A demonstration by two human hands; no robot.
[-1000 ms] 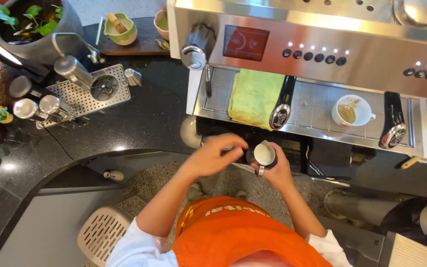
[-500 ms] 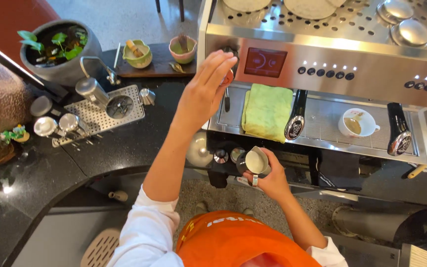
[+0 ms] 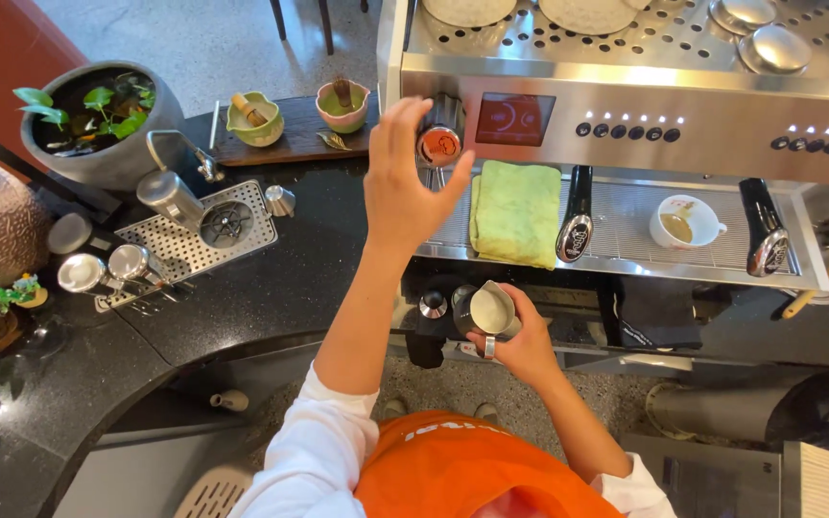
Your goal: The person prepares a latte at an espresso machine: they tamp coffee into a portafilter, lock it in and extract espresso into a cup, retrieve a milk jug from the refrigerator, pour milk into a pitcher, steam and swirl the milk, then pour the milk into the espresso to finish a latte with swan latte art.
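My right hand grips a small steel milk pitcher with pale milk in it, held low in front of the espresso machine. My left hand is raised with fingers spread, right next to the round steam knob at the machine's left end, not clearly touching it. A folded green cloth lies on the drip tray beside that hand. A white cup of coffee stands on the tray between two black portafilter handles.
A steel rinser grid with several small metal pitchers sits on the black counter at left. Two bowls rest on a wooden board behind it, next to a grey plant pot. Cups sit on the machine's top.
My left hand rose from beside the pitcher up to the steam knob on the machine's left end. My right hand kept holding the pitcher in about the same place.
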